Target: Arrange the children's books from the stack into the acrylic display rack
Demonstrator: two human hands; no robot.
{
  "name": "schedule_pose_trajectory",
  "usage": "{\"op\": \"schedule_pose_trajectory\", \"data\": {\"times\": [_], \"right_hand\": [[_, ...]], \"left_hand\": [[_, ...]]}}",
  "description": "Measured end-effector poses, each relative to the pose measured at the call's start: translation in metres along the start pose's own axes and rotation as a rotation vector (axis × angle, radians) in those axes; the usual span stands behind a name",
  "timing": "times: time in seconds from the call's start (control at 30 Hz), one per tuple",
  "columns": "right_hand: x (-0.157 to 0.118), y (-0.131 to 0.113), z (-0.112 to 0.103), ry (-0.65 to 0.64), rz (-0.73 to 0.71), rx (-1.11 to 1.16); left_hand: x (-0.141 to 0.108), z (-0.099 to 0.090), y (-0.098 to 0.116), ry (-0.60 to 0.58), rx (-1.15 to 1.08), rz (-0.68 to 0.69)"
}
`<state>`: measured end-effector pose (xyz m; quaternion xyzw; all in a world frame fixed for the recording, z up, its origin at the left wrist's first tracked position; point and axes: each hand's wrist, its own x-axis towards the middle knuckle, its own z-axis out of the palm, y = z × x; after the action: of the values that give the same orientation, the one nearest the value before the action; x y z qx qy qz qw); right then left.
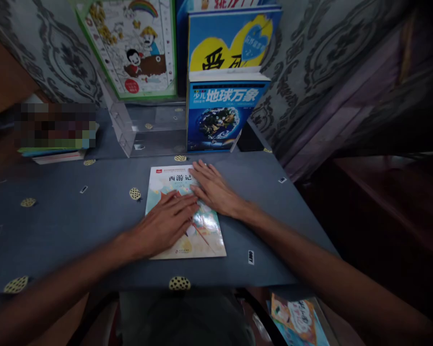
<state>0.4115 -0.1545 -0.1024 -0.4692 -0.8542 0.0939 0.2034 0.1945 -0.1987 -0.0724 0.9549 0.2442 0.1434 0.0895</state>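
Observation:
A thin book with a pale, colourful cover (pixel 205 240) lies closed near the middle of the table, a red tag and dark title characters along its top. My left hand (pixel 166 221) rests flat across the left and middle of the cover, fingers extended toward the right. On the upper right part of the same cover lies my right hand (pixel 216 190), its fingers stretched toward the top edge. The fingertips of my left hand are close to the right hand's thumb. Neither hand is wrapped round anything.
Behind the book, a clear acrylic stand (pixel 159 143) holds a blue earth book (pixel 216 120) and a green-edged picture book (pixel 137 53). A stack of books (pixel 61 154) sits at the left on the patterned tablecloth (pixel 75 216). More books (pixel 299 319) lie below the table, lower right.

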Motion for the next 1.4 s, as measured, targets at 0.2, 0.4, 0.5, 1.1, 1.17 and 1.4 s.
{"op": "schedule_pose_trajectory", "data": {"times": [0.2,0.4,0.5,1.1,1.17,1.4], "right_hand": [[-0.001,-0.002,-0.004,-0.035,0.115,-0.098],[-0.011,-0.004,-0.001,-0.010,0.136,-0.104],[-0.020,-0.005,-0.001,-0.008,0.127,-0.088],[-0.016,0.013,-0.029,0.234,0.293,0.258],[-0.020,0.009,-0.029,0.245,0.341,0.363],[-0.020,0.002,-0.028,0.236,0.338,0.492]], "left_hand": [[-0.017,-0.002,-0.039,0.112,0.096,-0.308],[-0.020,0.002,-0.049,0.111,0.150,-0.430],[-0.019,0.001,-0.047,0.092,0.166,-0.448],[0.001,-0.030,-0.082,-0.271,0.393,-0.241],[0.006,-0.039,-0.087,-0.274,0.451,-0.221],[0.026,-0.035,-0.023,-0.153,0.418,-0.269]]}}
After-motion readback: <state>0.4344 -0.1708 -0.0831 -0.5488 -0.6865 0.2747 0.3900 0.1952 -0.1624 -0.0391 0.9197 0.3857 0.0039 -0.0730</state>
